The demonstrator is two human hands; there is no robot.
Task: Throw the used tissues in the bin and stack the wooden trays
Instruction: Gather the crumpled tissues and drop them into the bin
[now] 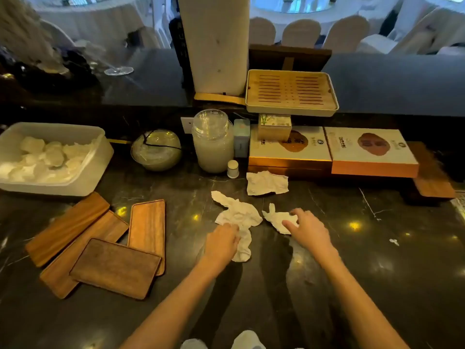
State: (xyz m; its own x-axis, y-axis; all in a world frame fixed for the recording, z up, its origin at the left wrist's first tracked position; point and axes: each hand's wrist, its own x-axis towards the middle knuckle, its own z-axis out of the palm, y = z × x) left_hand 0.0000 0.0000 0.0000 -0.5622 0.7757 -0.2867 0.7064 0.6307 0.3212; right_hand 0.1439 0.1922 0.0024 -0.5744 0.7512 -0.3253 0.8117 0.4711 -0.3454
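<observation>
Both bare forearms are extended forward over the dark, glossy marble-patterned counter (327, 285). The left hand (221, 244) is laid palm-down on the large crumpled white tissue (239, 215) at the counter's middle, fingers curled loosely over its lower part; whether the paper is actually pinched cannot be told. The right hand (308, 229) is spread, its fingertips pressed on the smaller crumpled white tissue (275, 219) just beside the first. A third, flatter wrinkled white tissue (266, 183) is seen nearer the far edge, apart from both hands, just in front of the flat printed cardboard boxes (332, 149).

Four rectangular brown wooden trays (100, 243) with rounded corners are lying fanned and partly overlapping toward the left edge, the darkest one uppermost. A small white scrap (394, 241), perhaps torn tissue, is lying toward the right edge. Behind the trays, a translucent white plastic tub (95, 170) is filled with pale lumps.
</observation>
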